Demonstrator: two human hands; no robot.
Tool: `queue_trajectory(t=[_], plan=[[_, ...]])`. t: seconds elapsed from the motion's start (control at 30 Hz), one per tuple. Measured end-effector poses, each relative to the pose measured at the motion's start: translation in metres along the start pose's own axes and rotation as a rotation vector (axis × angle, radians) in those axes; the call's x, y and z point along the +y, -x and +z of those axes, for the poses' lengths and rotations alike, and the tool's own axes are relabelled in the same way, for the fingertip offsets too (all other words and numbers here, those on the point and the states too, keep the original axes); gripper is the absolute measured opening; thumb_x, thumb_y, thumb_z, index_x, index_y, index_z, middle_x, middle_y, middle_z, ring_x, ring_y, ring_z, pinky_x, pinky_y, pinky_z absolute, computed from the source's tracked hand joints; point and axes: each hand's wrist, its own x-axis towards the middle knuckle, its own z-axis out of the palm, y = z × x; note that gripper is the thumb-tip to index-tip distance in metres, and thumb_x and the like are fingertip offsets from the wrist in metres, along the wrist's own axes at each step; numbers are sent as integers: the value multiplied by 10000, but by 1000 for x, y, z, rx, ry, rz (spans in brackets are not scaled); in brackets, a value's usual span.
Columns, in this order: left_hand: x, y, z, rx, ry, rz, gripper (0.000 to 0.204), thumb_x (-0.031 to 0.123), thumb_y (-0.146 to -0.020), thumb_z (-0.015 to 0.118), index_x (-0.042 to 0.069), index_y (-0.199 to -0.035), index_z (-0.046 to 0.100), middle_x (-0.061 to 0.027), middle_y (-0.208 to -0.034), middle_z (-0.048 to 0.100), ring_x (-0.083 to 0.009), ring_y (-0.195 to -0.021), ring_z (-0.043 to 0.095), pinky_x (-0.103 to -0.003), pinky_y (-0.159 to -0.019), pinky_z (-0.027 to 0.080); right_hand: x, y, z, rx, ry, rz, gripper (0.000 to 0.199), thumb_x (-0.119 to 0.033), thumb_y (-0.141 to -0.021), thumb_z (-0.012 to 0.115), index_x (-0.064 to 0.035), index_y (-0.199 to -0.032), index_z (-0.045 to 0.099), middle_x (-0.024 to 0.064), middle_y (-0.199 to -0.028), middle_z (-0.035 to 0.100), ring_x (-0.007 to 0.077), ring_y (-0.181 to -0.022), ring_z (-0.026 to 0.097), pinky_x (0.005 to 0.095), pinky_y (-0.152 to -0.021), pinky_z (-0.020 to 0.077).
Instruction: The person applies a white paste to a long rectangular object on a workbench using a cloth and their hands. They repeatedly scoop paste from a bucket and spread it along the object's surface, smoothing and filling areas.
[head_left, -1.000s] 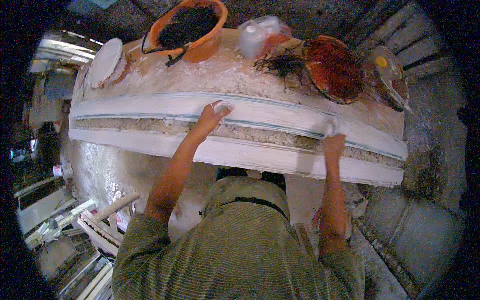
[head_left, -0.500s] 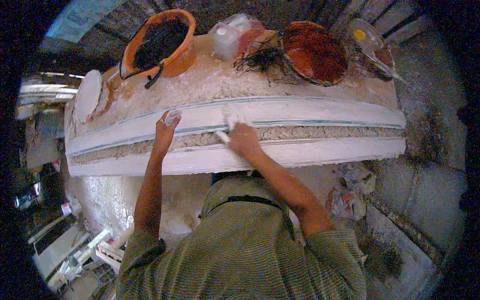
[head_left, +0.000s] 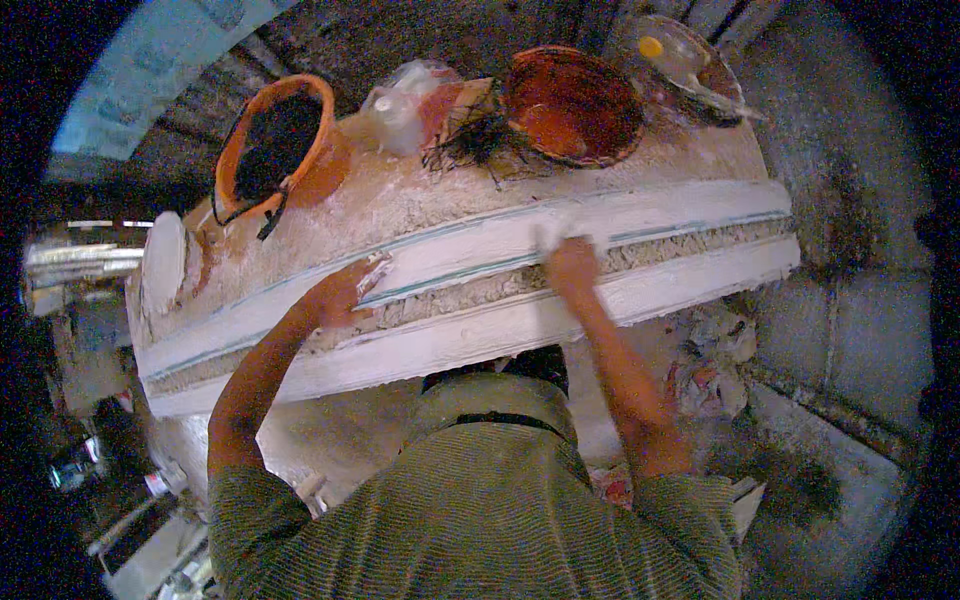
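A long white plaster moulding (head_left: pixel 470 340) lies across the work table, two smooth bands with teal lines along the upper one and a rough groove between them. My left hand (head_left: pixel 342 290) rests low over the groove, left of the middle. At its fingertips is a white lump (head_left: pixel 376 276) that looks like wet plaster; the fingers are partly hidden. My right hand (head_left: pixel 574 268) is closed round a tool, apparently a scraper (head_left: pixel 545 240), at the upper band. Motion blurs its pale blade, and the fingers cover its handle.
Behind the moulding stand an orange bucket (head_left: pixel 328 155) with a dark inside and a reddish-brown basin (head_left: pixel 575 105). Between them lie a plastic bag (head_left: pixel 400 105) and dark tangled fibres (head_left: pixel 480 140). A clear container (head_left: pixel 685 60) stands far right, a whitish disc (head_left: pixel 165 262) far left.
The view has turned, so the moulding now slants up to the right. My right hand with the scraper has moved right along it. My left hand has come down toward the groove.
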Motion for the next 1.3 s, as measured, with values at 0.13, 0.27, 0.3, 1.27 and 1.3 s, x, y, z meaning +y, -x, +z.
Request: queue_trajectory(t=[0.13, 0.27, 0.3, 1.27, 1.3], plan=[[2, -36, -8, -28, 14, 69, 788, 397, -857, 643, 30, -1471, 311, -245, -1564, 197, -421, -1414, 269, -448, -1175, 246, -153, 0, -43, -244, -710, 6, 583, -454, -857, 555, 71, -1088, 663, 298, -1160, 618, 422, -1069, 604, 511, -951, 478], [11, -73, -14, -32, 93, 142, 802, 438, -850, 647, 13, -1454, 334, -260, -1553, 211, -407, -1413, 278, -445, -1177, 245, -195, -19, -75, -200, -864, 180, 472, -372, -856, 566, 49, -1039, 675, 299, -1029, 652, 411, -951, 651, 504, -853, 526], [14, -82, -15, 4, 120, 178, 795, 443, -854, 641, 9, -1448, 341, -264, -1548, 218, -407, -1412, 281, -443, -1177, 246, -189, -26, -75, -153, -909, 304, 452, -364, -854, 569, 37, -1031, 681, 299, -1008, 656, 416, -952, 651, 510, -857, 523], [66, -169, -20, -54, 8, 168, 813, 514, -910, 553, 37, -1499, 259, -248, -1560, 197, -443, -1388, 298, -456, -1159, 287, 124, -61, 56, -92, -41, 200, 334, -236, -842, 507, 13, -850, 730, 216, -938, 709, 368, -914, 691, 475, -865, 530], [66, -181, -18, -92, 37, 119, 828, 511, -903, 565, 23, -1496, 255, -260, -1559, 189, -445, -1390, 294, -452, -1162, 281, 181, -74, 79, -204, -118, 342, 326, -245, -830, 518, -6, -881, 734, 208, -924, 712, 351, -877, 701, 477, -787, 557]])
